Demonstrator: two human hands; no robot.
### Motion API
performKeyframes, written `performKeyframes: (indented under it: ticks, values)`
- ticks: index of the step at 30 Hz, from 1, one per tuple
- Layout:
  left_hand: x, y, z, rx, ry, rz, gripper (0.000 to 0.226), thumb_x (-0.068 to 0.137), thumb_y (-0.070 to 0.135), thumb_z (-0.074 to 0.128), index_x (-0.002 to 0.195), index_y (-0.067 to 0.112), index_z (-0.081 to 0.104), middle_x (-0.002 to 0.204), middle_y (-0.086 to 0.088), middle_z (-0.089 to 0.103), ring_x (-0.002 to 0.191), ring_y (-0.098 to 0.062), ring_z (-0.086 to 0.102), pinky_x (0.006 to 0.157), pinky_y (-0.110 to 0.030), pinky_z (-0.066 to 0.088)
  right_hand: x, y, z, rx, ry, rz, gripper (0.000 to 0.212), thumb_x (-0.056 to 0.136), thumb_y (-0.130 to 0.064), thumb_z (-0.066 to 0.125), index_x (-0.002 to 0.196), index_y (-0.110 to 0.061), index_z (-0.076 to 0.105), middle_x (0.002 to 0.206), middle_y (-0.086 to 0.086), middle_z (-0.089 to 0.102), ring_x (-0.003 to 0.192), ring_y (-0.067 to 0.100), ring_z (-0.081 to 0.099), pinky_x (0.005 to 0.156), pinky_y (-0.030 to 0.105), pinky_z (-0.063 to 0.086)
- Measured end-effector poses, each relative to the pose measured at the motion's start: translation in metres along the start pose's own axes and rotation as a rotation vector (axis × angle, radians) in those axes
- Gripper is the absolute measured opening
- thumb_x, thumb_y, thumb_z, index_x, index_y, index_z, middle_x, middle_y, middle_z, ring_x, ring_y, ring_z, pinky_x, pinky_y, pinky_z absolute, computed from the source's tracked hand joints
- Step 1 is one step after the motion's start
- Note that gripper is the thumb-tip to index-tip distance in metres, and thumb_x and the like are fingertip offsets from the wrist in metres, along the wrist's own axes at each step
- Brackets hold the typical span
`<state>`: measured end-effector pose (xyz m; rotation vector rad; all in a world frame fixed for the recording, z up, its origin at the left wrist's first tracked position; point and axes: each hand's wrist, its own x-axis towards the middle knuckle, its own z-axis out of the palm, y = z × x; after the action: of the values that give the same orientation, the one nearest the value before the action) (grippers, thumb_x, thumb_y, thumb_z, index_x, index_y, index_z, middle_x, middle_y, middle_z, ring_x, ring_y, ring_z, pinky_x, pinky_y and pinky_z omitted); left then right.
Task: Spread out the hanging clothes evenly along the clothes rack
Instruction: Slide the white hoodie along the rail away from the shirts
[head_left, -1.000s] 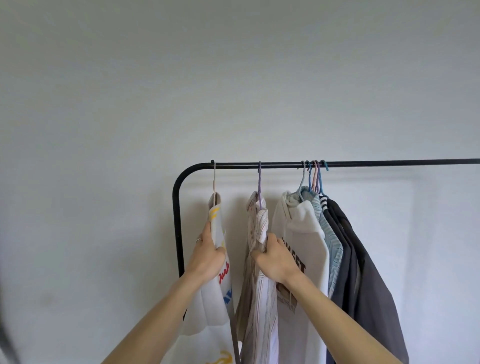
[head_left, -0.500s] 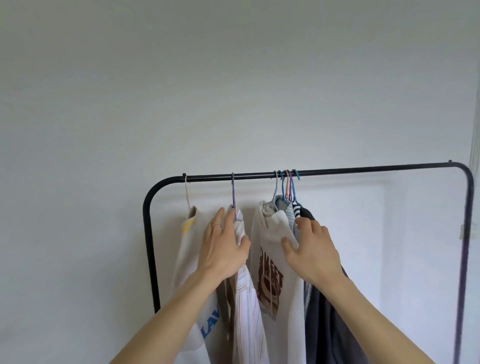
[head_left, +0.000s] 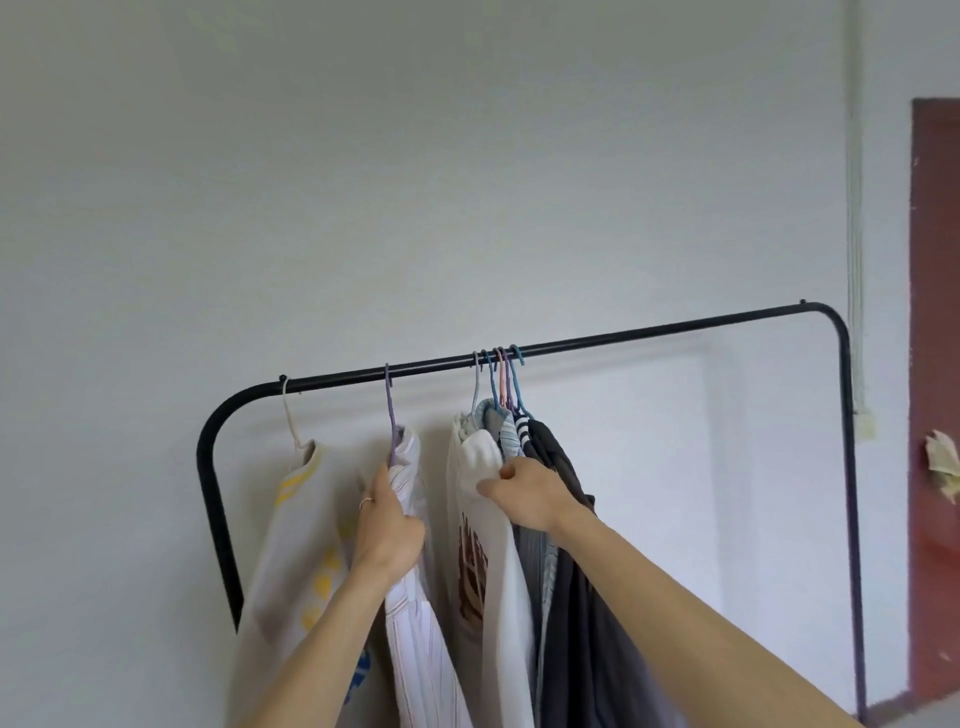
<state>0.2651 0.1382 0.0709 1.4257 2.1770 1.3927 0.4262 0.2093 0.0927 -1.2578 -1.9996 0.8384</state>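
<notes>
Left hand (head_left: 387, 525) clamps striped shirt (head_left: 415, 597); right hand (head_left: 524, 493) pinches white shirt (head_left: 483, 519); hasty pull may drag bunched hangers (head_left: 496, 379) together.

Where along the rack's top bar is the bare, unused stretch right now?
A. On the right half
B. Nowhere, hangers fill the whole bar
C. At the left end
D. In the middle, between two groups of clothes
A: the clustered hangers end near mid-bar, and the top bar runs bare from there to the right corner.

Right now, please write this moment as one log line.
left hand: holds striped shirt | right hand: grips white shirt | rail: right part bare
</notes>
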Motion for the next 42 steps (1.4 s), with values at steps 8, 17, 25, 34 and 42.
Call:
performKeyframes:
  ticks: [8, 17, 25, 34, 42]
  values:
    - [-0.004, 0.001, 0.007, 0.017, 0.031, 0.000, 0.082, 0.079, -0.009, 0.036, 0.152, 0.022, 0.017, 0.141, -0.021, 0.040, 0.125, -0.039, 0.045, 0.100, -0.044, 0.044, 0.028, 0.013, 0.017, -0.085, 0.014, 0.006, 0.048, 0.098, -0.030, 0.041, 0.136, -0.001, 0.039, 0.132, 0.020, 0.055, 0.118, 0.037, 0.055, 0.093, 0.038, 0.045]
    - [-0.005, 0.010, 0.014, -0.022, 0.072, -0.009, 0.078, 0.083, -0.008, 0.035, 0.153, 0.023, 0.017, 0.135, -0.020, 0.046, 0.119, -0.037, 0.050, 0.100, -0.044, 0.045, 0.043, 0.043, 0.003, 0.048, 0.248, -0.092, 0.022, 0.096, -0.017, 0.040, 0.111, -0.002, 0.047, 0.103, 0.019, 0.060, 0.092, 0.038, 0.060, 0.072, 0.042, 0.047]
    - [-0.008, 0.016, 0.026, -0.057, 0.100, -0.050, 0.083, 0.082, -0.006, 0.037, 0.155, 0.024, 0.012, 0.140, -0.021, 0.043, 0.123, -0.040, 0.048, 0.101, -0.045, 0.045, 0.046, 0.071, -0.038, 0.021, 0.320, -0.057, 0.019, 0.094, -0.013, 0.043, 0.108, -0.002, 0.051, 0.099, 0.016, 0.061, 0.089, 0.036, 0.058, 0.066, 0.035, 0.041]
    - [-0.010, 0.023, 0.034, -0.091, 0.126, -0.033, 0.077, 0.085, -0.008, 0.036, 0.153, 0.022, 0.017, 0.134, -0.011, 0.048, 0.113, -0.033, 0.054, 0.088, -0.036, 0.049, 0.046, 0.076, -0.052, -0.067, 0.306, -0.104, 0.014, 0.093, -0.015, 0.044, 0.101, -0.006, 0.051, 0.105, 0.020, 0.060, 0.082, 0.032, 0.053, 0.062, 0.031, 0.033]
    - [-0.014, 0.028, 0.027, -0.128, 0.080, -0.023, 0.074, 0.087, -0.012, 0.033, 0.152, 0.019, 0.019, 0.141, -0.011, 0.042, 0.128, -0.027, 0.044, 0.085, -0.022, 0.036, 0.039, 0.024, -0.021, -0.092, 0.300, -0.258, 0.030, 0.093, -0.014, 0.042, 0.120, -0.001, 0.051, 0.116, 0.018, 0.052, 0.100, 0.036, 0.051, 0.082, 0.041, 0.045]
